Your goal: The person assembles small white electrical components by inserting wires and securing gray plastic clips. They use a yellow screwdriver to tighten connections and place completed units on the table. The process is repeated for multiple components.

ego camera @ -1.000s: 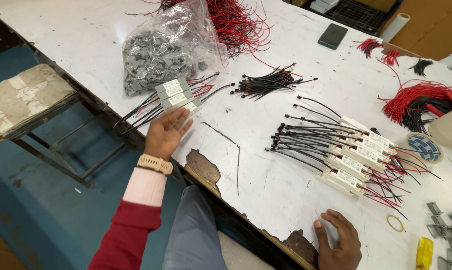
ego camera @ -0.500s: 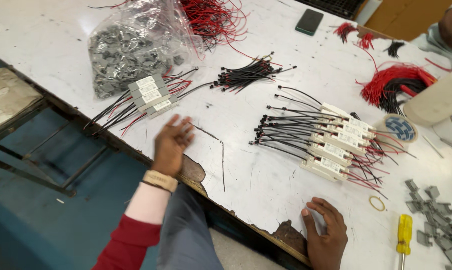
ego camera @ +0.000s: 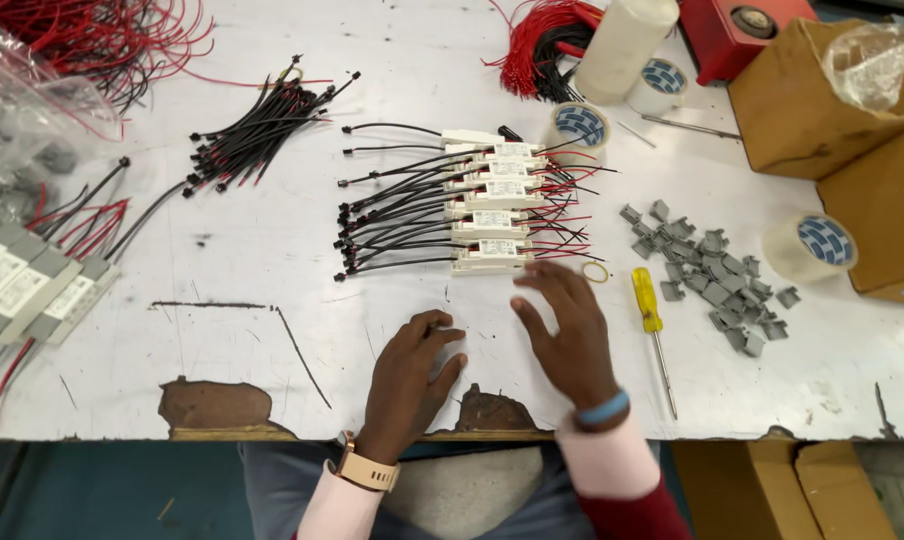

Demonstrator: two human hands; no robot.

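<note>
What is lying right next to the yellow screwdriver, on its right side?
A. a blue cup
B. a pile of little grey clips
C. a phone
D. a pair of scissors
B: the grey clips lie heaped on the table just right of the screwdriver.

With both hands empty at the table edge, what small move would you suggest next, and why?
Probably reach the right hand forward to the nearest white module. Its fingers are spread just short of the stack and hold nothing, while the left hand rests on the table with nothing in it.
</note>
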